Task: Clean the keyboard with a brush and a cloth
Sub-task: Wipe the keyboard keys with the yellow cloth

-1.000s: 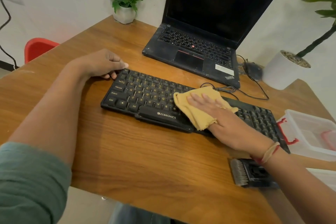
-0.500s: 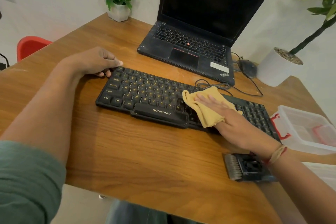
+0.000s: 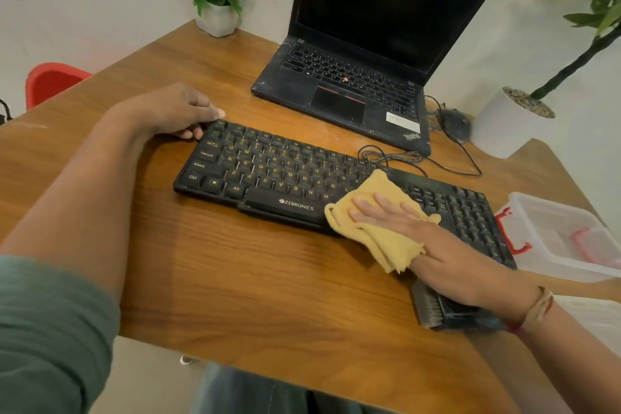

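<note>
A right hand [image 3: 413,232], fingers flat, presses a yellow cloth [image 3: 386,247] onto a black ZEBRONICS keyboard [image 3: 268,171]; the left hand [image 3: 174,111] grips its far corner with curled fingers, near a ThinkPad laptop [image 3: 353,84].

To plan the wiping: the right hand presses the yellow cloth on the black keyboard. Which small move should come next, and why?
Probably slide the yellow cloth rightward over the number pad: the right hand lies flat on it mid-keyboard, and the left hand steadies the black keyboard at its far corner.
</note>
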`<state>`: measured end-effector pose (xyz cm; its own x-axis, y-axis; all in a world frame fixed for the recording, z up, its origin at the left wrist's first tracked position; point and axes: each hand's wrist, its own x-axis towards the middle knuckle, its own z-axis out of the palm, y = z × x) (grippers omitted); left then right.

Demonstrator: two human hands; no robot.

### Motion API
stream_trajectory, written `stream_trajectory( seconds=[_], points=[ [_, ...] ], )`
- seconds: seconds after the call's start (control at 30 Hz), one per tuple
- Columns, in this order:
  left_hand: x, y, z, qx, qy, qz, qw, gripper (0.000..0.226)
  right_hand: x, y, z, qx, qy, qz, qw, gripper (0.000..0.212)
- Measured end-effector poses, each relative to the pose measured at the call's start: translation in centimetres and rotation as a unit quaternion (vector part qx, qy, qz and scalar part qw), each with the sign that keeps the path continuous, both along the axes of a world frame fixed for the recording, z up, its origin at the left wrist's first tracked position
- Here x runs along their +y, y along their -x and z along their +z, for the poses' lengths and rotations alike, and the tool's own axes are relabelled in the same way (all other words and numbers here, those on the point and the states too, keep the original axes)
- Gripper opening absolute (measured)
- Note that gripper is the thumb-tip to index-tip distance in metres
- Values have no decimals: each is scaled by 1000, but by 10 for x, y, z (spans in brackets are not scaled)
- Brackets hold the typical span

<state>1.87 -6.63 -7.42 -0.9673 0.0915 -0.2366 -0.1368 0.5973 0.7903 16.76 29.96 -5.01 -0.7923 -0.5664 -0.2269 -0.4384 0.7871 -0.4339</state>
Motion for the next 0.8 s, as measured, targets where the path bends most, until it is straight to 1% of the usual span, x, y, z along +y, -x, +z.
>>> stream_trajectory(
  seconds=[0.07, 0.1, 0.17, 0.23, 0.3, 0.37, 0.43, 0.5, 0.53, 0.57, 0.6, 0.63, 0.67, 0.7, 0.73, 0.77, 0.8],
  points=[
    [0, 1, -1, -3, -4, 1, 1000, 25, 5, 4, 3, 10, 11, -49, 999, 45],
    [-1, 2, -1, -3, -6, 4, 1000, 25, 5, 5, 3, 17, 6, -56, 998, 47],
    [-2, 2, -1, -6, -8, 6, 1000, 25, 0, 1, 0, 23, -10, -24, 999, 47],
    [-1, 3, 0, -12, -10, 7, 1000, 25, -2, -2, -3, 10, -5, 9, 1000, 45],
    [0, 3, 0, -15, -12, 9, 1000, 25, 0, 2, 2, 5, 21, -24, 999, 45],
    [1, 2, 0, -17, -14, 11, 1000, 24, 2, 6, 6, 19, 21, -70, 997, 46],
    [0, 2, 0, -17, -13, 10, 1000, 25, -5, 2, 5, 30, 1, -44, 999, 45],
    [1, 2, 1, -18, -11, 12, 1000, 26, -11, -3, 2, 18, -7, 13, 1000, 43],
    [1, 1, 1, -17, -12, 12, 1000, 26, -11, -3, 1, 13, -1, 18, 1000, 42],
    [1, 1, 2, -17, -13, 12, 1000, 26, -12, -1, 3, 14, 10, -1, 1000, 42],
    [1, 1, 2, -17, -13, 12, 1000, 26, -11, 1, 5, 13, 34, -54, 998, 38],
    [2, 0, 2, -15, -14, 12, 1000, 26, -9, 3, 10, -2, 99, -149, 984, 28],
    [2, 0, 2, -14, -13, 12, 1000, 25, -4, 6, 15, -29, 194, -253, 947, 21],
    [2, 0, 2, -11, -11, 11, 1000, 25, -2, 9, 21, -57, 294, -325, 897, 30],
    [1, 0, 2, -9, -10, 10, 1000, 25, 1, 8, 27, -87, 388, -357, 845, 51],
    [1, 0, 2, -9, -11, 11, 1000, 26, 6, 8, 32, -89, 466, -366, 800, 61],
    [1, 0, 2, -10, -13, 11, 1000, 25, 7, 8, 38, -63, 511, -373, 772, 54]
  ],
)
